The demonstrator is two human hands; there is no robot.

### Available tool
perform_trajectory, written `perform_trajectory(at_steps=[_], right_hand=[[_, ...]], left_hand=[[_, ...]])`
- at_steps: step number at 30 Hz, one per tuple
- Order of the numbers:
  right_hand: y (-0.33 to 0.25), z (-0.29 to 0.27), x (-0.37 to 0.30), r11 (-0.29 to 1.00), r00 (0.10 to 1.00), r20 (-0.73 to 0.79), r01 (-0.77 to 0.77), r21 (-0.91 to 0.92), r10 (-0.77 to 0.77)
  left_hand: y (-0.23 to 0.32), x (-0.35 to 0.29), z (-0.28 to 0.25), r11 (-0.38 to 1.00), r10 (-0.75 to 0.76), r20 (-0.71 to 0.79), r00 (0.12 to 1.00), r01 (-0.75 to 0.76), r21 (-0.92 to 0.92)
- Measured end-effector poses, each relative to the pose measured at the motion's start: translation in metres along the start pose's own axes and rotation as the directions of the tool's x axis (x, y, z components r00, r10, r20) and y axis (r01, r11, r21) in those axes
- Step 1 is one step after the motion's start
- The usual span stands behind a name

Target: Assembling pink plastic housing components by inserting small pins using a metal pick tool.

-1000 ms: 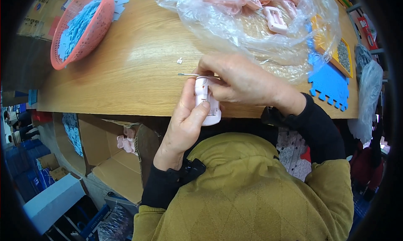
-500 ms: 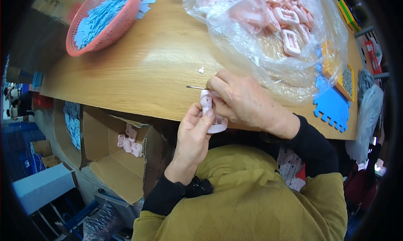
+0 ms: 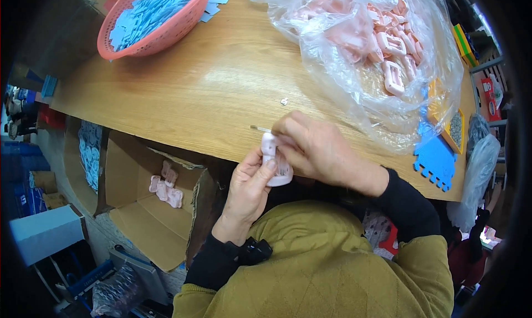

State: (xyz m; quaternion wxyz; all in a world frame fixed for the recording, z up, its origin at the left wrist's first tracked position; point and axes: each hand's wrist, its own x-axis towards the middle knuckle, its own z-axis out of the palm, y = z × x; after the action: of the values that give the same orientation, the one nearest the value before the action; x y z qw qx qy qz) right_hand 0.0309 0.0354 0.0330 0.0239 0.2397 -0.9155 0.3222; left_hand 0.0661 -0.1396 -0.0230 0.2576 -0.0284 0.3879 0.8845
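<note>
Left hand (image 3: 246, 189) pinches the casing (image 3: 282, 175), thumb on its face, other fingers behind. Right hand (image 3: 321, 152) has the tool (image 3: 258, 127) gripped in curled fingers; whether its fingertips also press the casing, cannot tell. Casing is held up at the near edge of the table (image 3: 183, 91). Long axis runs away from the body, leaning slightly left; narrow end far, broad end near. Tool shaft points left across the narrow end. Judged good practice: left grip firm, axis steady, tool tip clear of left fingers, right-hand pressure light.
</note>
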Motion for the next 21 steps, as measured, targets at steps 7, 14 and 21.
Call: perform_trajectory(at_steps=[7,14,21], right_hand=[[0.062,0.008,0.035,0.987,0.986,-0.085,-0.151,-0.056,0.146],[0.052,0.011,0.043,0.964,0.992,-0.017,-0.128,-0.232,0.127],[0.033,-0.007,0.043,0.904,0.962,0.060,-0.271,0.331,0.266]], left_hand=[[0.041,0.009,-0.008,0.994,0.112,-0.126,0.986,-0.112,0.008],[0.044,0.012,-0.017,0.990,0.140,-0.153,0.978,-0.143,-0.007],[0.042,0.016,-0.004,0.997,0.014,-0.084,0.996,-0.020,-0.074]])
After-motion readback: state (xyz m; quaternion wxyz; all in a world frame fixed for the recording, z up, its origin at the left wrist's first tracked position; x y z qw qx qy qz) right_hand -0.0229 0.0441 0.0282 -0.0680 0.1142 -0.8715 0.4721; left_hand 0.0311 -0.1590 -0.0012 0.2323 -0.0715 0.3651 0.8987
